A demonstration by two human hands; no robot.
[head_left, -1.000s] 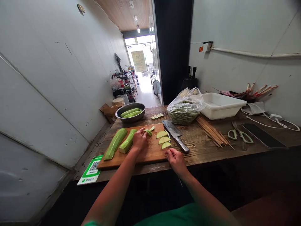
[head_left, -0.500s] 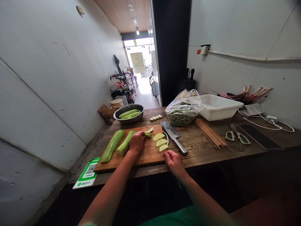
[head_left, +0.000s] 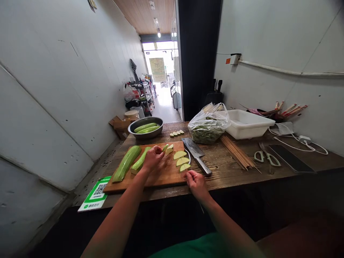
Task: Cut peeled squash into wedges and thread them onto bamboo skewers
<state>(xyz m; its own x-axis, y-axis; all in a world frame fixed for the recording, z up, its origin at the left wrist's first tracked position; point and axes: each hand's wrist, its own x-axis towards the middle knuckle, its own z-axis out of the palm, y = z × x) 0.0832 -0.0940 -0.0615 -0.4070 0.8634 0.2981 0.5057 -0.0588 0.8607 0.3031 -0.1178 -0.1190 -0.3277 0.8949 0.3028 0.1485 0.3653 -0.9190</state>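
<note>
My left hand (head_left: pixel 153 158) is closed in a pinch on a green-skinned zucchini slice (head_left: pixel 165 147) over the cutting board (head_left: pixel 158 175). Right beside it are pale cut slices (head_left: pixel 169 149). My right hand (head_left: pixel 197 183) grips a thin skewer (head_left: pixel 201 208), whose tail shows below the fist. Three half-round zucchini slices (head_left: pixel 182 161) line up beyond its fingers, seemingly threaded on that skewer. Left of my left hand lie a whole zucchini (head_left: pixel 126 165) and a cut zucchini piece (head_left: pixel 139 162), partly covered by the hand.
A cleaver (head_left: pixel 197 154) rests right of the board. Behind are a metal bowl (head_left: pixel 131 129) of zucchini, small slices (head_left: pixel 176 133), a plastic bag of greens (head_left: pixel 205 129) and a white tub (head_left: pixel 247 127). Bamboo skewers (head_left: pixel 239 152), scissors (head_left: pixel 266 156) and a phone (head_left: pixel 291 158) lie rightward.
My left hand has drawn a slice up and slightly away from the stack, exposing the pale slices beside it. My right hand keeps its grip on the skewer. The view has shifted slightly.
</note>
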